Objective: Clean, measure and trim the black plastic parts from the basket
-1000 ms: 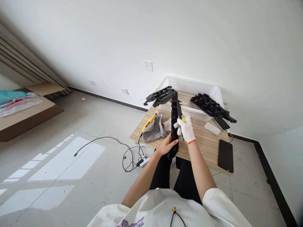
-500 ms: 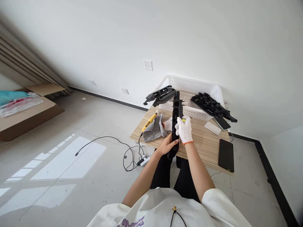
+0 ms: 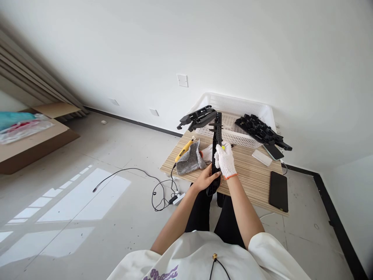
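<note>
My bare left hand [image 3: 205, 179] is closed around the lower end of a long black plastic part [image 3: 213, 188], which stretches away from me over the table edge. My right hand [image 3: 225, 161], in a white knit glove with an orange cuff, grips a dark caliper [image 3: 219, 137]. The caliper's jaws lie over the upper stretch of the plastic part; whether they touch it I cannot tell. A small yellow-green spot shows by the gloved fingers. To the left, a grey cloth [image 3: 189, 160] and a loose white glove [image 3: 206, 154] lie beside a yellow rotary tool [image 3: 184, 151].
Behind is a white plastic basket [image 3: 233, 99], with black parts [image 3: 201, 117] across its left rim and more black parts [image 3: 259, 130] on its right. A phone [image 3: 278, 191], another phone [image 3: 274, 151] and a white slab [image 3: 262, 157] lie right. Cables [image 3: 159, 194] trail on the floor.
My right hand and the caliper have shifted slightly left, and the caliper's jaws now overlie the plastic part more. My left hand and the part have stayed put.
</note>
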Demonstrator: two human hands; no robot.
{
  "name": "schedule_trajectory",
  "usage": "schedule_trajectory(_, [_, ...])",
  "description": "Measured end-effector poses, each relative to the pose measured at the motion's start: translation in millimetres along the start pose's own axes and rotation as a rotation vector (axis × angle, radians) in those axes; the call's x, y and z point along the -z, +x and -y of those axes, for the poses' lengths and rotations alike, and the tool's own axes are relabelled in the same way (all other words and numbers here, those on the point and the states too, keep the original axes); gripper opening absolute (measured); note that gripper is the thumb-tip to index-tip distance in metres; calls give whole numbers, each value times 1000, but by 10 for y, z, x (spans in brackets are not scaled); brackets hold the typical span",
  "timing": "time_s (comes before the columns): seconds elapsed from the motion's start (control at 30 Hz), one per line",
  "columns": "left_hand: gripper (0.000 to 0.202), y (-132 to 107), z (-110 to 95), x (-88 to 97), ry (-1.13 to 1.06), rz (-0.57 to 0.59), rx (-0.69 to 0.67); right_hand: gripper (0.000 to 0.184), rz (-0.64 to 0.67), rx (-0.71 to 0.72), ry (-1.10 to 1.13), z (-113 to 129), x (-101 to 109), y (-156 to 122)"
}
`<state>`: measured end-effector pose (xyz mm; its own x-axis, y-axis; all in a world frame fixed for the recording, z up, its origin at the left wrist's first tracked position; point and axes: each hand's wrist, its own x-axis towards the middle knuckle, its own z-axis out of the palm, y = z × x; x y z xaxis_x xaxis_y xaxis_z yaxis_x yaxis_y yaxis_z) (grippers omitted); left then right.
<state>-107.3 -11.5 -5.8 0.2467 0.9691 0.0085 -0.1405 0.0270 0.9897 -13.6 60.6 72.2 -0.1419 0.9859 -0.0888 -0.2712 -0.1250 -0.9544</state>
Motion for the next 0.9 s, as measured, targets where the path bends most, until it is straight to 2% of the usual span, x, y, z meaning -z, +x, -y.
schedule_trajectory(0.33, [60,2,-20,-19,-39,-5,21,39,5,-38,50,-14,12,-6])
schedule_trajectory(0.53, [52,-4,-61,-24,-101,29,61,70,32,18,52,70,62,-25])
schedule_trajectory(0.77, [60,-1,-138,-9,-177,14,219,58,-4,40,10,195,178,-70])
schedule_trajectory(0.9, [66,3,-141,39,-188,32,316,52,3,54,-11,159,243,-314])
